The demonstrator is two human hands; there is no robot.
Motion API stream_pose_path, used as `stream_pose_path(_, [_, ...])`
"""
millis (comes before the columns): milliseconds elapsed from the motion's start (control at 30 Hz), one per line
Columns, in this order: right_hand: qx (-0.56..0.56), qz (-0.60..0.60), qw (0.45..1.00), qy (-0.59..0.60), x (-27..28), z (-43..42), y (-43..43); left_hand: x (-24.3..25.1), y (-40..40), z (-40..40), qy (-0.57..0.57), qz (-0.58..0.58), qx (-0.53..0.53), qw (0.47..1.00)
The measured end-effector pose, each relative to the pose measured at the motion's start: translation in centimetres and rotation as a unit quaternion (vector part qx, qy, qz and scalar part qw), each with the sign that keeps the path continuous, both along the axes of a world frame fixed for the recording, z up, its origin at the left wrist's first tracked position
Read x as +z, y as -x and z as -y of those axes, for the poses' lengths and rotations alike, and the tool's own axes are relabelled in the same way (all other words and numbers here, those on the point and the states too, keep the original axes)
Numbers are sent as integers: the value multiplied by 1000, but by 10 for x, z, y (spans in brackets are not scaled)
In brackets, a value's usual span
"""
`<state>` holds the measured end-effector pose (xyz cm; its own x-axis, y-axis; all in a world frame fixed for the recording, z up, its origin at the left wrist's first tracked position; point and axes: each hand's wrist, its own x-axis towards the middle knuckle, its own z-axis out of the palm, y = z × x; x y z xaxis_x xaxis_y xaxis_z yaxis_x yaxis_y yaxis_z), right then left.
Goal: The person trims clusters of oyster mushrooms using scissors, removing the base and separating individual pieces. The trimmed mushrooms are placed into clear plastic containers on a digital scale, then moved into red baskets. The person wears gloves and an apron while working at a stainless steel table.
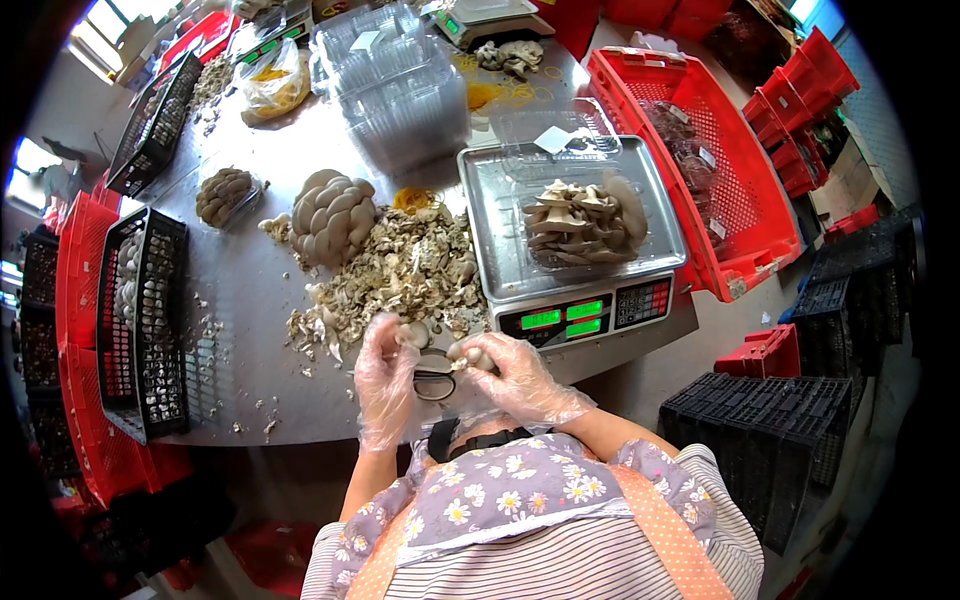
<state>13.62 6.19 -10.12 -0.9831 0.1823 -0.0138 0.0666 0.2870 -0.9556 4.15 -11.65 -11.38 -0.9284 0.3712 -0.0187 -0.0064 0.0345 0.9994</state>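
Note:
Both my hands wear thin clear plastic gloves above the front edge of the metal table. My left hand (385,375) pinches a pale oyster mushroom piece (416,334) between thumb and fingers. In my right hand (514,375) is a small oyster mushroom cluster (478,360), its cut end toward the left hand. Black-handled scissors (435,386) lie between the hands, partly hidden. Just beyond is a heap of mushroom trimmings (405,262), with a large oyster mushroom cluster (332,217) at its left. On the digital scale (491,259), an open clear plastic box (517,199) holds oyster mushrooms (577,221).
Stacked clear plastic boxes (405,112) stand at the back. A red crate (750,202) with packed boxes adjoins the scale's right side. Black baskets (180,330) and red crates (82,300) line the left. A bagged mushroom cluster (223,196) and rubber bands (415,199) lie on the table.

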Motion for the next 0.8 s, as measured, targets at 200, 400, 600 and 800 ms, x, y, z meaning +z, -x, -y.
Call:
stream_pose_path(200, [-8,-41,999,-27,4,-7,4,11,8,0,252,-246,-15,936])
stream_pose_path(400, [13,-66,997,-39,9,-3,8,32,-9,-17,173,-218,-134,951])
stream_pose_path(600, [42,-51,992,-103,2,0,5,28,-19,-18,166,-202,-118,958])
stream_pose_path(800, [95,59,994,-13,2,6,4,1,-32,2,122,-115,-94,981])
